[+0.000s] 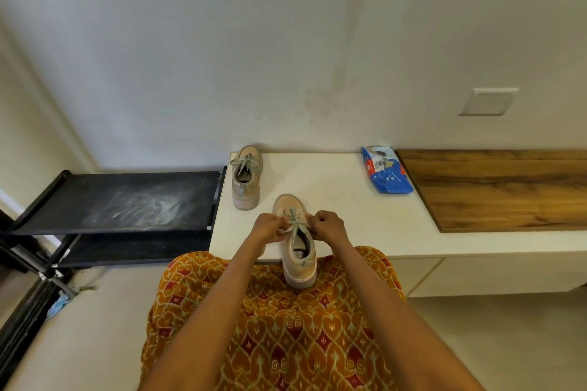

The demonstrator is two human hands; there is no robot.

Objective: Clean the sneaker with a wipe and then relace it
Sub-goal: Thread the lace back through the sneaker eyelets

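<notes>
A beige sneaker (297, 251) lies toe-away on the front edge of the white bench (343, 200), its heel overhanging my lap. Its grey-green lace (293, 224) crosses over the tongue. My left hand (270, 227) pinches the lace on the sneaker's left side. My right hand (327, 225) pinches the lace on the right side. Both hands are closed on lace ends, level with the upper eyelets. A blue pack of wipes (386, 173) lies at the bench's back right, apart from both hands.
A second matching sneaker (246, 176), laced and tied, stands at the bench's back left by the wall. A wooden panel (502, 187) covers the bench's right part. A black shoe rack (117, 200) stands on the left. My patterned orange garment (279, 327) covers my lap.
</notes>
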